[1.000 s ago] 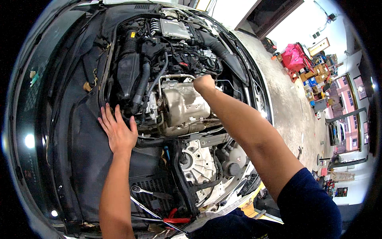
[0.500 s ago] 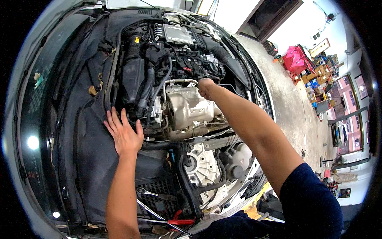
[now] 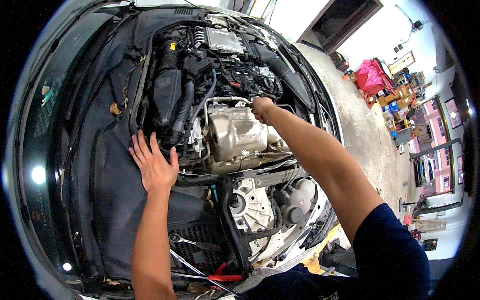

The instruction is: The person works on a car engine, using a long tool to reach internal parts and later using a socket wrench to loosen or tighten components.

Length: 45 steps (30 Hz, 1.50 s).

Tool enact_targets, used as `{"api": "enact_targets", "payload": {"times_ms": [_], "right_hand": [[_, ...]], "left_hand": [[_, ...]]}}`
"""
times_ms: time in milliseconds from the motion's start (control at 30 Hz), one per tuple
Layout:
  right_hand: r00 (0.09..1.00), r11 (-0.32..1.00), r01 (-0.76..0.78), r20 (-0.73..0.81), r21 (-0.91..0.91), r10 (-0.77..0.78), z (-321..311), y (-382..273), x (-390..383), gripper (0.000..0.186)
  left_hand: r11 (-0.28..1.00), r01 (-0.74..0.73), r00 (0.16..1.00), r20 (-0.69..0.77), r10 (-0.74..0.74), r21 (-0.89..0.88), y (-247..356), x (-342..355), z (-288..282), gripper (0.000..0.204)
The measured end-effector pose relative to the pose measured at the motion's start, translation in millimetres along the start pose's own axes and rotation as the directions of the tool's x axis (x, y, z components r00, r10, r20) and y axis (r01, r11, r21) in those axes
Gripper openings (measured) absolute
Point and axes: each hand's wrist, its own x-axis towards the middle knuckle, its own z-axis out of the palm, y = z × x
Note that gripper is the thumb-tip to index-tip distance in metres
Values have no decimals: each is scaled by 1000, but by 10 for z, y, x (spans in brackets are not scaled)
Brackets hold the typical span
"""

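Observation:
My left hand [image 3: 155, 167] rests with fingers spread and straight on the edge of the black cowl cover [image 3: 112, 195], beside a ribbed black hose [image 3: 182, 112] of the engine. My right hand [image 3: 262, 110] is closed at a silver metal pipe [image 3: 227, 99], just above the upper right of the silver heat shield [image 3: 235, 132]; what its fingers hold is hidden. A black engine top with cables [image 3: 227, 75] and a small red piece [image 3: 235, 84] lies beyond that hand.
A ratchet [image 3: 182, 239], a long steel tool [image 3: 187, 261] and red-handled pliers [image 3: 222, 276] lie at the near end of the bay, by a white strut mount [image 3: 250, 205]. Right of the car are a concrete floor [image 3: 352, 140] and stacked boxes [image 3: 397, 92].
The view has shifted slightly. My right hand's fingers have turned a little at the same spot by the pipe. My left hand stays spread on the cover.

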Motion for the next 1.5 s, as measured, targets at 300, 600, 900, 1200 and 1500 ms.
{"api": "enact_targets", "payload": {"times_ms": [300, 600, 900, 1200, 1500], "right_hand": [[629, -516, 407, 641, -754, -441, 82, -191, -668, 18], [801, 514, 326, -57, -793, -596, 266, -58, -444, 40], [899, 303, 305, 168, -903, -403, -18, -136, -333, 25], [612, -593, 364, 665, -718, -428, 89, -199, -669, 19], [846, -14, 394, 369, -919, -386, -15, -54, 288, 20]], "left_hand": [[998, 28, 999, 31, -30, 50, -112, 3, -75, 59], [998, 32, 999, 17, -33, 54, -199, -37, -102, 59], [1000, -3, 1000, -14, 3, 13, -27, -6, -17, 59], [999, 21, 1000, 10, -21, 38, -135, -18, -31, 60], [999, 20, 1000, 6, -20, 39, -60, 3, -33, 59]]}}
